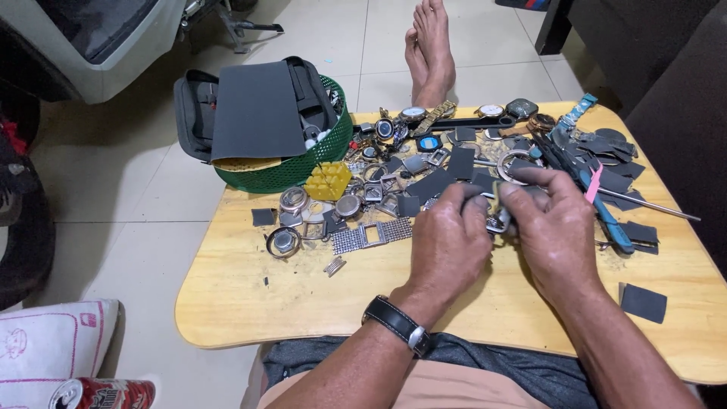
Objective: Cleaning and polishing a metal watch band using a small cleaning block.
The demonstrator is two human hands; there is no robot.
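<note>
Metal watch part (497,221) pinched by both hands (503,231), watch cases (318,212) and sandpaper scraps (454,163) crowding around

Both forearms come in from the bottom edge and meet in the middle. Left hand (448,238) is knuckles up, fingers curled in tight. Right hand (556,227) mirrors it, fingertips pinched toward the left. Thumbs nearly touching. Bare feet (430,49) stretched out ahead.

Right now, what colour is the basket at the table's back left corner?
Green; the mesh basket shows best in the head view.
</note>
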